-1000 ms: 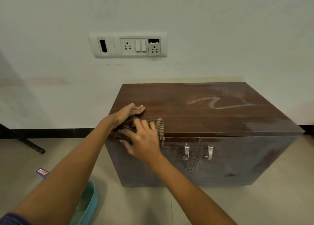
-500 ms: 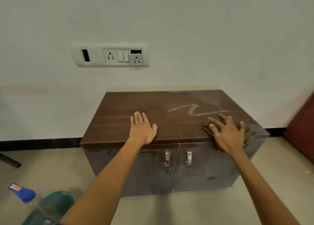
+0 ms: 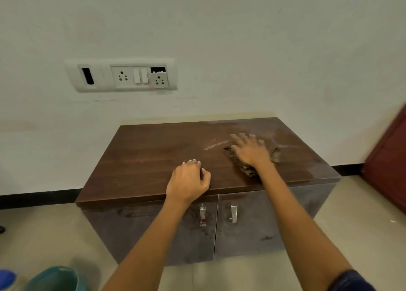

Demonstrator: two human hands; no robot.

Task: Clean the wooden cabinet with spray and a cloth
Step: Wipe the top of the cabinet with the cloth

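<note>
On the cabinet top, right hand pressing the cloth — grip spread flat — left hand nearby, grip curled, empty.

Soft, even indoor light, somewhat dim, leaves the wall greenish-grey. A pale sheen lies on the far right of the cabinet top. The right hand and cloth are blurred; the left hand looks sharper. Wide-angle bending tilts the door at the right edge.
</note>
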